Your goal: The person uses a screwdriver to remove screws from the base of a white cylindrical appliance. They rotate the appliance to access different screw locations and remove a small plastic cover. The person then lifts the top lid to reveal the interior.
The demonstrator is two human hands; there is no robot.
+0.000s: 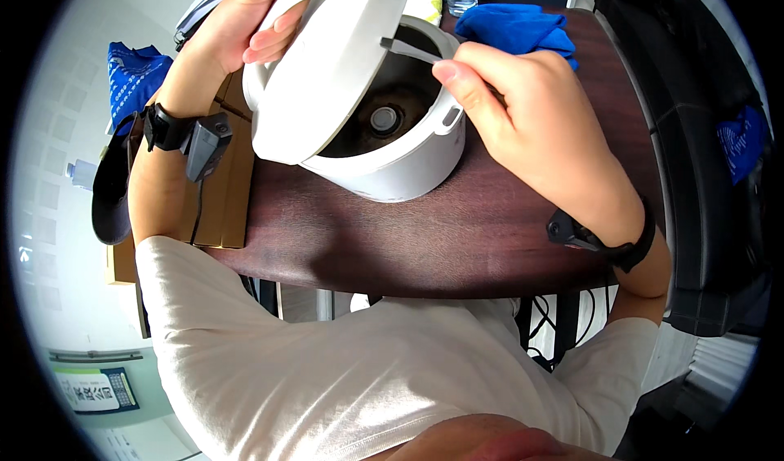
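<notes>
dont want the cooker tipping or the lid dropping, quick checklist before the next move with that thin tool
1. Lid held up: ok, the left hand grips its upper edge.
2. Tool in hand: ok, the right hand pinches a thin grey strip over the opening.
3. White cooker seated on the dark table: ok, well in from the near edge.
4. Inner cavity free: ok, only the round centre plate shows at the bottom.
5. Unplugged: cannot tell, no cord or plug in view.
6. Room beside it: ok, the blue cloth lies behind, apart from the cooker.
</notes>
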